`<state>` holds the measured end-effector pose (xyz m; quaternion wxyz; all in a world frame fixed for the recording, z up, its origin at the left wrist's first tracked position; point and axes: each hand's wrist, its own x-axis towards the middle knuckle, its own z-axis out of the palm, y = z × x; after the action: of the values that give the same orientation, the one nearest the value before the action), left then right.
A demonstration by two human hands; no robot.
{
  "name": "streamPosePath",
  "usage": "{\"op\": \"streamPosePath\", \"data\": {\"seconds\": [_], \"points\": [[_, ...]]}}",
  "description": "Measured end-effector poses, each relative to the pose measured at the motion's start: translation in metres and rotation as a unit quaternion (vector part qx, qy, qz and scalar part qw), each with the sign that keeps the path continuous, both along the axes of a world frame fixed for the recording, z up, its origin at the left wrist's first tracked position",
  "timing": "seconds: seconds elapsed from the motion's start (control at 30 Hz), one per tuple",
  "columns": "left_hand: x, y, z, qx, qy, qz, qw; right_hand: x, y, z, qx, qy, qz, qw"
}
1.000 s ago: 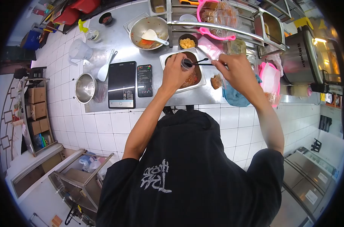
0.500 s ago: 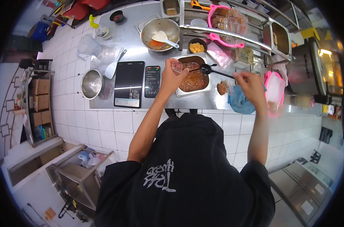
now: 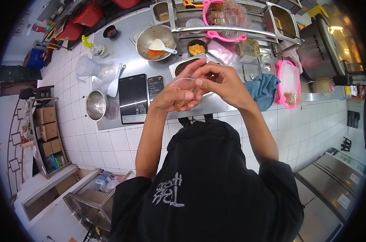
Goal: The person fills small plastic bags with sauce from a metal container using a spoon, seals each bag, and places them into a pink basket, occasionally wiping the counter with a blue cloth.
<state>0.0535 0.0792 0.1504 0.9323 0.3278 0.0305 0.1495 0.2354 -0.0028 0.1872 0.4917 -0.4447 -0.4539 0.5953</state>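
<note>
A small clear plastic bag (image 3: 184, 83) with brownish contents at its bottom is held open-mouthed between both hands, in front of the counter's edge. My left hand (image 3: 173, 96) grips the bag from the left, thumb across its front. My right hand (image 3: 215, 82) pinches the bag's rim on the right. Behind the hands stands a steel tray (image 3: 177, 67), mostly hidden by them. A phone (image 3: 155, 85) and a tablet (image 3: 133, 99) lie left of my left hand.
A steel bowl (image 3: 142, 42) with a white spatula, a small bowl of yellow food (image 3: 196, 49) and pink-edged bags (image 3: 222, 53) stand behind. Right are a blue cloth (image 3: 262, 90) and pink basket (image 3: 278, 78). An empty bowl (image 3: 96, 105) and jug (image 3: 86, 67) stand left.
My right hand has let go of the black ladle and moved left to the bag. My left hand has drawn the bag nearer to my body. The view has shifted.
</note>
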Motion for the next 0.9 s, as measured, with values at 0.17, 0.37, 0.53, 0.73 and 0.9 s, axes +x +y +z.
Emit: {"op": "streamPosePath", "data": {"seconds": [0.17, 0.37, 0.53, 0.73, 0.9], "points": [[0.003, -0.002, 0.010, 0.041, 0.034, 0.007, 0.999, -0.003, -0.001, 0.003, 0.056, -0.093, -0.039, 0.993], [0.016, -0.014, 0.023, 0.170, 0.176, 0.196, 0.949, 0.002, -0.009, 0.005, 0.084, -0.223, -0.110, 0.965], [0.018, -0.014, 0.011, 0.230, 0.197, 0.242, 0.922, 0.004, -0.016, 0.003, 0.112, -0.266, -0.153, 0.945], [0.018, -0.017, 0.020, 0.237, 0.243, 0.226, 0.913, 0.007, -0.026, 0.002, 0.077, -0.194, -0.158, 0.965], [0.020, -0.018, 0.011, 0.236, 0.207, 0.253, 0.915, 0.017, -0.042, 0.008, 0.044, -0.158, -0.177, 0.971]]}}
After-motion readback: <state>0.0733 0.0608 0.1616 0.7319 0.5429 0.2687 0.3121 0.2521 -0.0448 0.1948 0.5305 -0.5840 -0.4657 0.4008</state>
